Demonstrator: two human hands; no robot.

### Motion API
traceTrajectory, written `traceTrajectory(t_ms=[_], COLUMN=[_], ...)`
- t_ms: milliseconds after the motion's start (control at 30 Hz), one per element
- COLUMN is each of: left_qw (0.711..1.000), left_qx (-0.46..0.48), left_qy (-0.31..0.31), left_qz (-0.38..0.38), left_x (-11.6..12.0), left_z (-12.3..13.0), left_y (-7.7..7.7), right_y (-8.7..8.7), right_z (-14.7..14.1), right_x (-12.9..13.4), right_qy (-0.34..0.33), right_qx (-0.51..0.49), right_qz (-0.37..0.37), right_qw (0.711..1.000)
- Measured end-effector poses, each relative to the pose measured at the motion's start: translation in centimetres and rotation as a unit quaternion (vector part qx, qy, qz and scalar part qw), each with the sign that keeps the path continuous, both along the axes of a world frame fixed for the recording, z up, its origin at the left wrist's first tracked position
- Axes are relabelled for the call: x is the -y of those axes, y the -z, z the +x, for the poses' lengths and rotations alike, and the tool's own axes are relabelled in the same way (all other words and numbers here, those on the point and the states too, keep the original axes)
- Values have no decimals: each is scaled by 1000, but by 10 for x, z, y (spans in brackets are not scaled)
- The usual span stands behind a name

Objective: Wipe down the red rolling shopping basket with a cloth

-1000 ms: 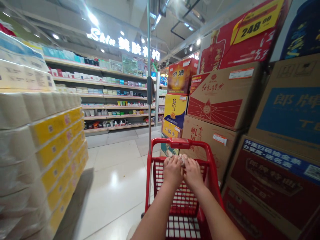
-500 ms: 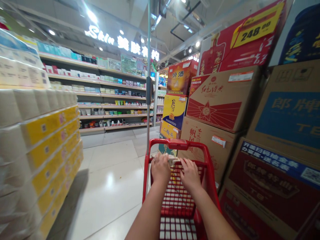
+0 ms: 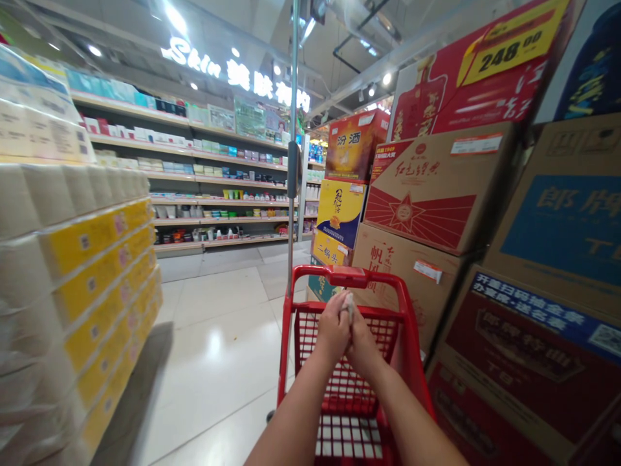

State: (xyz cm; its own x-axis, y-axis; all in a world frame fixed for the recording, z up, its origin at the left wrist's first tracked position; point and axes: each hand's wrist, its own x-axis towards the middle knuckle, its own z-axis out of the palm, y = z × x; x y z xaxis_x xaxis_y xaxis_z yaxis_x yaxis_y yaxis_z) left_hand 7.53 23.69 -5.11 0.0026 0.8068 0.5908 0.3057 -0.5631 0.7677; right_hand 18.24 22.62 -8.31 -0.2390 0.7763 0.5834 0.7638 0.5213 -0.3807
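My left hand (image 3: 334, 325) and my right hand (image 3: 358, 330) are brought together over the basket of a red shopping cart (image 3: 412, 349). Between them they grip a crumpled pale cloth (image 3: 348, 303), most of it hidden by the fingers. Both hands are closed around it, with the fingertips near the basket's upper rim. Beyond them is the cart's red top bar (image 3: 345, 276), which neither hand seems to hold. Red grid shows below my wrists.
Stacked liquor cartons (image 3: 417, 194) stand close on the right. Yellow-and-white tissue packs (image 3: 97, 285) are piled at the left. A metal pole (image 3: 294, 97) rises beside the cart. Stocked shelves (image 3: 223, 194) line the back, past the tiled floor (image 3: 218, 304).
My hands have moved inward and met. The cloth, earlier stretched between them along the basket's rim, is now bunched up in their grip.
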Motion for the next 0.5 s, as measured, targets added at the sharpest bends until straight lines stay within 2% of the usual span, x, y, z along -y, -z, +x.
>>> traceTrajectory(t_ms=[100, 200, 300, 367, 433, 500], left_qw=[999, 996, 976, 956, 938, 926], left_qx=[13, -63, -154, -188, -227, -273], left_qy=[-1, -51, -154, -226, -259, -256], left_qz=[-40, -39, 7, -4, -31, -44], left_x=[3, 4, 3, 3, 2, 1], left_z=[-5, -13, -21, -24, -24, -22], left_y=[-3, -7, -10, -10, -7, -3], right_y=[-4, -13, -17, -14, -7, 0], right_z=[3, 16, 33, 39, 34, 22], right_x=[-2, -2, -2, -3, -5, -7], right_qy=[-23, -3, 91, 162, 200, 200], right_qx=[-56, -82, -92, -68, -13, 46], right_qz=[25, 47, 96, 94, 56, 21], right_qw=[998, 996, 987, 980, 978, 979])
